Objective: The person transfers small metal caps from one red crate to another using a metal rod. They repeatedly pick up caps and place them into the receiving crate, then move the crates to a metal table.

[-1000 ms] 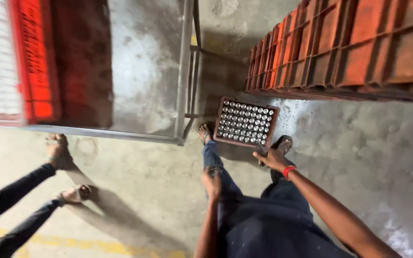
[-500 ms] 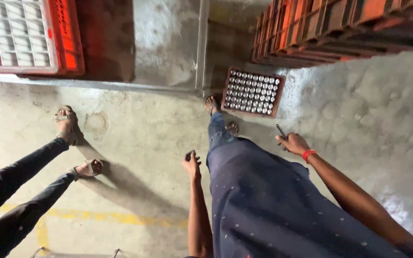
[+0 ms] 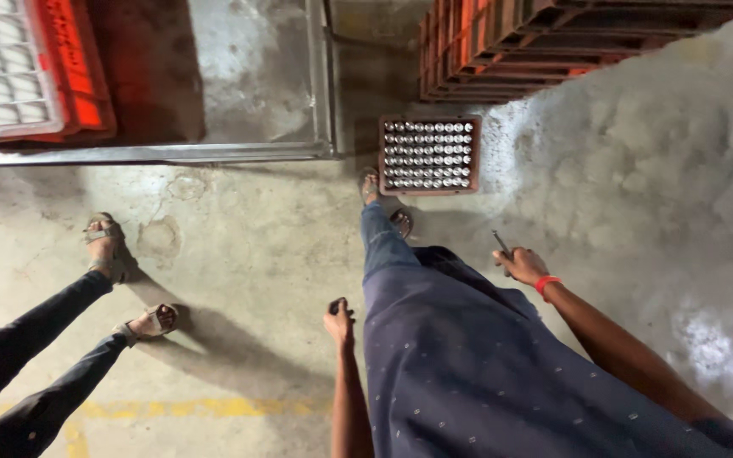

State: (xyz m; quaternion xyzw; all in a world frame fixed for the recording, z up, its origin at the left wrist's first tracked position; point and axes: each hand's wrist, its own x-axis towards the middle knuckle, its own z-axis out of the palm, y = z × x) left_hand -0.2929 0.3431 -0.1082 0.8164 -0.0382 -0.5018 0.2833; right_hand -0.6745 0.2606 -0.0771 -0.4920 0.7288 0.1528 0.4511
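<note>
Left hand (image 3: 340,323) hangs straight down beside the dark blue garment (image 3: 468,365), arm vertical, fingers curled around a small dark object (image 3: 336,304); what that object is cannot be told.

Right hand (image 3: 522,266) is held out from the hip, arm running down toward the bottom right corner of the view, a red band (image 3: 546,283) at the wrist. Its fingers are clenched around a thin dark tool (image 3: 501,243). The tool's long axis slants up and slightly left, its free end pointing away from the person toward the tray ahead.

On the concrete floor (image 3: 256,246), another person's two sandalled feet (image 3: 103,242) stand at the left, well apart from the hands.

Farther on, a brown tray (image 3: 430,154) of metal-topped cylinders in rows lies flat on the floor, just beyond the person's forward foot (image 3: 370,184). Stacked red crates (image 3: 502,51) stand behind it at the top right; a red crate (image 3: 69,76) sits at the top left.
</note>
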